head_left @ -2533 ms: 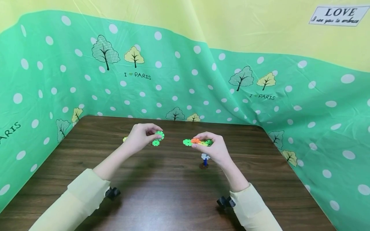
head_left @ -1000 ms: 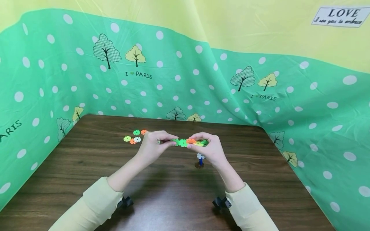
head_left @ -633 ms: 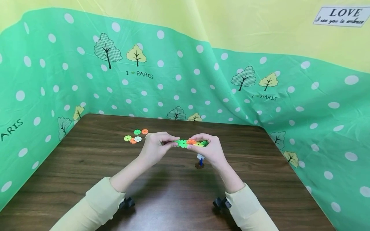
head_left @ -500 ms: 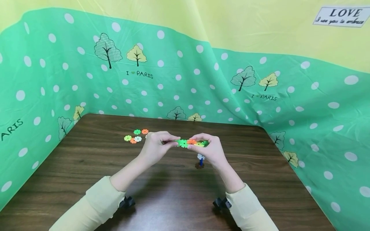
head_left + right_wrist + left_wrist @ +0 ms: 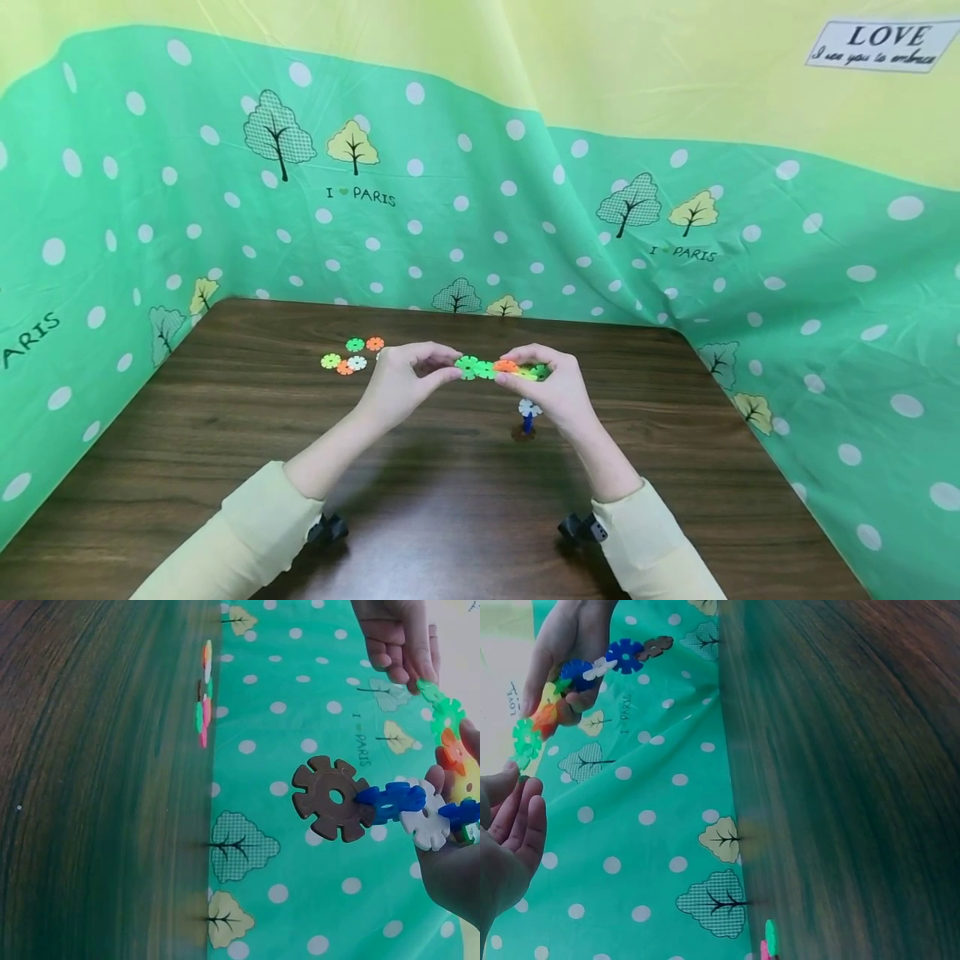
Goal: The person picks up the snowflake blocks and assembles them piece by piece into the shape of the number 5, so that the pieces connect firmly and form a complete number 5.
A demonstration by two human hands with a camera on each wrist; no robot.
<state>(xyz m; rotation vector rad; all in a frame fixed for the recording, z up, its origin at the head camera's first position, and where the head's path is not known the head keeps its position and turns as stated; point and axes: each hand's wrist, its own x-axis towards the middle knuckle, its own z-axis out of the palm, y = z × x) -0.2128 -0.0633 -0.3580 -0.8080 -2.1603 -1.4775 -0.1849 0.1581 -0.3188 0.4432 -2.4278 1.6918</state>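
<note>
A chain of slotted plastic snowflake discs, the interlocking toy kind, is held up between both hands. My right hand (image 5: 558,387) grips its middle, thumb and fingers around an orange disc (image 5: 506,366) and a yellow disc (image 5: 465,780). At the far end, my left hand (image 5: 397,379) pinches the rim of the end green disc (image 5: 467,367) between thumb and fingertips. A second green disc (image 5: 484,369) links it to the orange one. Below my right hand hang a white disc (image 5: 426,817), a blue disc (image 5: 390,801) and a brown disc (image 5: 331,798).
Loose discs lie on the brown table (image 5: 420,517) beyond my left hand: a green disc (image 5: 355,344), orange discs (image 5: 375,343), a yellow disc (image 5: 331,361) and a white disc (image 5: 357,363). A green polka-dot cloth (image 5: 465,225) rises behind the table.
My left hand brought a green disc rightward to the chain's end, where it now sits joined. Since half a second ago, the left fingertips have slipped back to its rim, and the chain moved slightly right.
</note>
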